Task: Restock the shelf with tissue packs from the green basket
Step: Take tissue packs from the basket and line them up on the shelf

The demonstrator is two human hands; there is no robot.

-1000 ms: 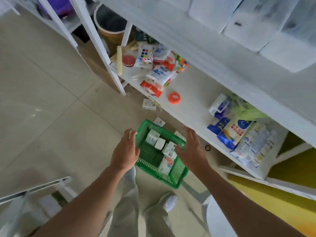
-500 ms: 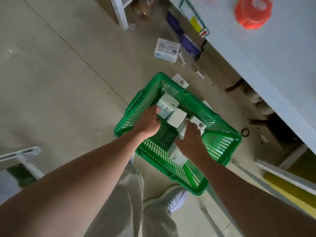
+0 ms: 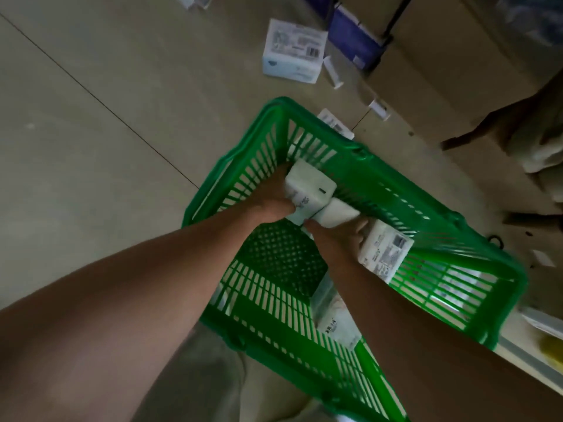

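- Left hand [image 3: 271,202] reached into the green slatted plastic basket [image 3: 451,226] and clasped a white plastic-wrapped tissue pack [image 3: 310,190] near the far wall.
- Right hand [image 3: 338,239] gripped a second white tissue pack [image 3: 336,213], which touched the first.
- A third white pack with printed labels [image 3: 385,251] lay just beside the right hand, inside the basket.
- Another wrapped pack [image 3: 335,321] rested on the basket floor below the right forearm.
- The basket stood on the beige tiled floor [image 3: 91,147]; a white printed box [image 3: 294,51] lay beyond it.

Dim, murky light w/ soft blur throughout (forearms darkest), wide-angle stretch at edges.
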